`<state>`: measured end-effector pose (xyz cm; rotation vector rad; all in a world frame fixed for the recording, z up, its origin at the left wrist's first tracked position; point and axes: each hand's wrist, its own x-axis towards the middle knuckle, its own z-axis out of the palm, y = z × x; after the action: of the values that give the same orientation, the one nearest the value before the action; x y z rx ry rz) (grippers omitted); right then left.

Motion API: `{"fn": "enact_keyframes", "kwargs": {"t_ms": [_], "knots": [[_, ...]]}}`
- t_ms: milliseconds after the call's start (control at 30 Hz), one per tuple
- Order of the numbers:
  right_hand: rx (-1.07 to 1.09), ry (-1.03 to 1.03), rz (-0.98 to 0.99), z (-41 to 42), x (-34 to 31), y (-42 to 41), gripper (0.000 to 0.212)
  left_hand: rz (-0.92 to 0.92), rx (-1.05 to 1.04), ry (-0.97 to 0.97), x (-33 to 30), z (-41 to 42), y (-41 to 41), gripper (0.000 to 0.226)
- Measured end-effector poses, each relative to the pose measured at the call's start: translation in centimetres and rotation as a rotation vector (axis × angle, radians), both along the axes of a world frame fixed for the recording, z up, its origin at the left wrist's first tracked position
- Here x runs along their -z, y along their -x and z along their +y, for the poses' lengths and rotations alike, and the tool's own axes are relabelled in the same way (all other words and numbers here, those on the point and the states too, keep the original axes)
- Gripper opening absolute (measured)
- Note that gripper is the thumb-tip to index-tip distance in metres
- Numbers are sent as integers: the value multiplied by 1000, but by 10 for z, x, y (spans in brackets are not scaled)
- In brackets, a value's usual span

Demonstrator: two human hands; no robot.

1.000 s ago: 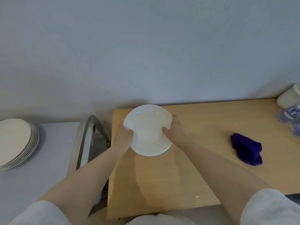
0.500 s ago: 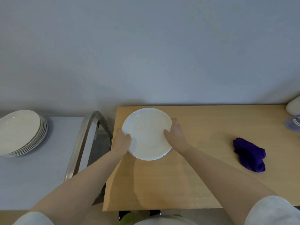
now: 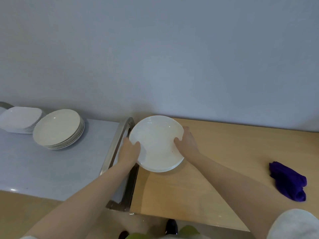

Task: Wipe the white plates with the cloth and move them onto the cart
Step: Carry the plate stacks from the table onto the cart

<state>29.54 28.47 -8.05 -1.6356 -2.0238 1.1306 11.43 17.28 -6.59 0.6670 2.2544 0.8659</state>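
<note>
Both hands (image 3: 158,149) grip plates (image 3: 157,144); fingers beneath — hidden.

Centre of frame: a small stack of white plates (image 3: 156,144) is held by both hands over the left end of the wooden table (image 3: 224,152), overhanging toward the cart's metal handle rail (image 3: 115,149). The left hand (image 3: 128,150) grips the stack's left rim, thumb on the top plate. The right hand (image 3: 187,141) grips the right rim, thumb likewise on top. Layered edges show along the stack's lower rim. Left of frame: the cart (image 3: 43,169), grey-topped, carries a stack of round plates (image 3: 58,129) and, just beside it at far left, a stack of squarish plates (image 3: 20,119). Lower right: a crumpled purple cloth (image 3: 287,181) lies on the table, well apart from the hands.
</note>
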Motion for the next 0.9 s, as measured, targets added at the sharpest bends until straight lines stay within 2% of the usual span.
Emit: {"fn": "enact_keyframes", "kwargs": {"t_ms": [233, 533, 733, 900], "knots": [[-42, -3, 29, -44, -17, 61, 50, 62, -43, -15, -20, -49, 58, 32], [5, 0, 80, -118, -25, 164, 37, 20, -34, -36, -44, -120, 160, 39], [-2, 1, 35, -152, -28, 231, 40, 52, -53, -32, -51, -156, 224, 34], [-72, 6, 32, -162, -25, 277, 42, 51, -94, 18, -44, -173, 264, 39]]}}
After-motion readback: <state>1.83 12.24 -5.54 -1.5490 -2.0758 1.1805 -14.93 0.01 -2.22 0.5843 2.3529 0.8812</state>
